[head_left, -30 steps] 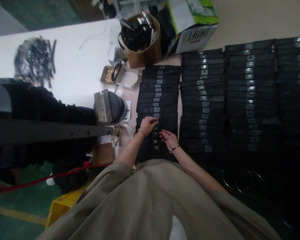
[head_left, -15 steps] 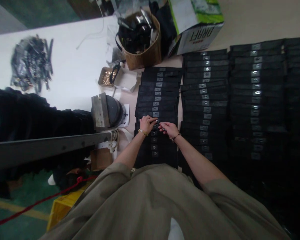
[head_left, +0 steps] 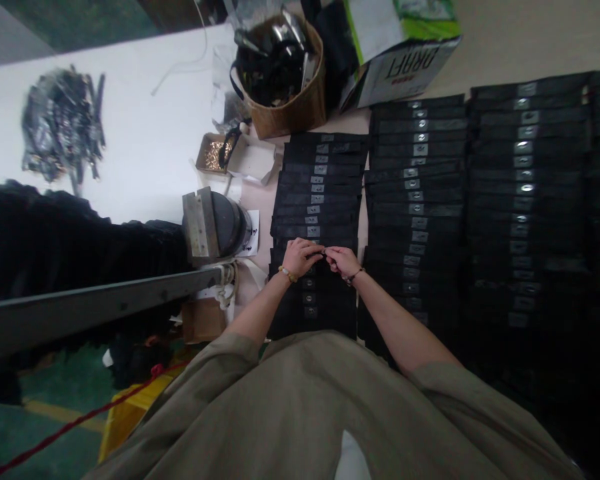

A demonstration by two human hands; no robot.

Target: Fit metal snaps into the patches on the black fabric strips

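Observation:
My left hand (head_left: 303,257) and my right hand (head_left: 342,261) meet over the nearest column of overlapping black fabric pieces (head_left: 290,207). Their fingertips are pinched together and touch, or nearly touch. Whatever small thing lies between them is too small to make out. Grey labels (head_left: 311,220) run down the middle of the column. Below my hands, labels carry small round metal fittings (head_left: 309,299). A bracelet sits on each wrist.
More columns of black pieces (head_left: 443,213) lie to the right. At the back stand a basket (head_left: 290,120) of tools and a printed carton (head_left: 405,73). To the left are a small box of brass-coloured bits (head_left: 214,155), a round dark block with a metal bar (head_left: 200,223), and a long metal rail (head_left: 105,297).
My right hand's fingers have come up against my left hand's fingertips, where a gap showed before. My left hand has shifted slightly right. The view has moved a little.

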